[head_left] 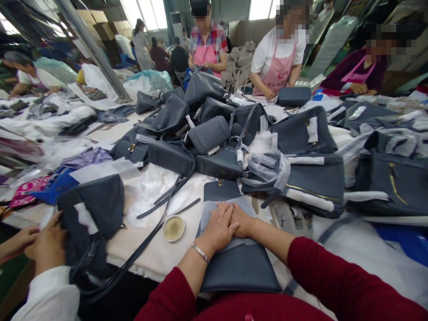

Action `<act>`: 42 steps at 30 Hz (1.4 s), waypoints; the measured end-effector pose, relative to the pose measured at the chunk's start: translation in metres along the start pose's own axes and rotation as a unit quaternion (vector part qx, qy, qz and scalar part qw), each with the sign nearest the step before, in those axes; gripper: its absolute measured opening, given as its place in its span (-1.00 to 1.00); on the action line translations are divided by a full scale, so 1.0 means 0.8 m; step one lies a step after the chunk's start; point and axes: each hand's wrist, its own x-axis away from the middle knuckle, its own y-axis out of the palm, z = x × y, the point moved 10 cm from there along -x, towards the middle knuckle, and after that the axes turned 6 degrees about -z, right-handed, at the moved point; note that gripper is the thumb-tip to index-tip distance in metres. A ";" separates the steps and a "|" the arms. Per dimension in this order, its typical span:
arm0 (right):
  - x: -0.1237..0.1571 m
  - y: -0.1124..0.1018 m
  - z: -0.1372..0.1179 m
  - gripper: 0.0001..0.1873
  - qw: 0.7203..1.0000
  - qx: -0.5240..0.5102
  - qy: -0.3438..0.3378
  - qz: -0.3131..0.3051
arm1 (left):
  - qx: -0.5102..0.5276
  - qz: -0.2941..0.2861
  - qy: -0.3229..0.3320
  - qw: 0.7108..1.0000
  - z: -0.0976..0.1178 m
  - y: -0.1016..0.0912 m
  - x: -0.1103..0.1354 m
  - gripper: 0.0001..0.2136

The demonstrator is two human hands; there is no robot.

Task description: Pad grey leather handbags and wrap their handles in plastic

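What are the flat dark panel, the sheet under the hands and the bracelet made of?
Dark panel: leather or faux leather; smooth, low sheen, can't tell which.
Sheet: likely thin paper or plastic film; pale, matt, looks translucent.
Bracelet: probably polished metal, from its silvery glint.

A pale table (137,238) bears dark bags (209,133), white wrapping (147,189), a dish (174,228) and a dark panel (240,269).

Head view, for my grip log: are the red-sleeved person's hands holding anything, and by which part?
Nothing appears held: the left hand and right hand overlap, resting on the translucent sheet over the flat dark piece.
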 end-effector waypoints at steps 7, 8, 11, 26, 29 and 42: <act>0.030 0.001 0.027 -0.22 0.996 -0.009 0.078 -0.033 | -0.028 -0.083 -0.048 0.995 -0.041 0.026 0.006 -0.32; 0.030 -0.002 0.028 -0.22 0.996 -0.016 0.085 -0.036 | -0.030 -0.085 -0.053 0.995 -0.046 0.025 0.006 -0.32; 0.029 -0.016 0.031 -0.38 0.994 -0.039 0.097 -0.034 | -0.032 -0.086 -0.046 0.995 -0.053 0.020 0.004 -0.35; 0.033 -0.023 0.024 -0.20 0.989 -0.031 0.140 -0.040 | 0.120 0.153 -0.330 0.924 -0.194 -0.029 0.007 -0.56; 0.028 -0.032 0.025 -0.22 0.988 -0.043 0.145 -0.043 | 0.128 0.157 -0.316 0.927 -0.196 -0.034 -0.004 -0.57; 0.009 -0.014 0.008 -0.08 0.992 -0.044 0.095 -0.066 | -0.054 0.096 -0.077 0.991 -0.085 -0.052 -0.025 -0.65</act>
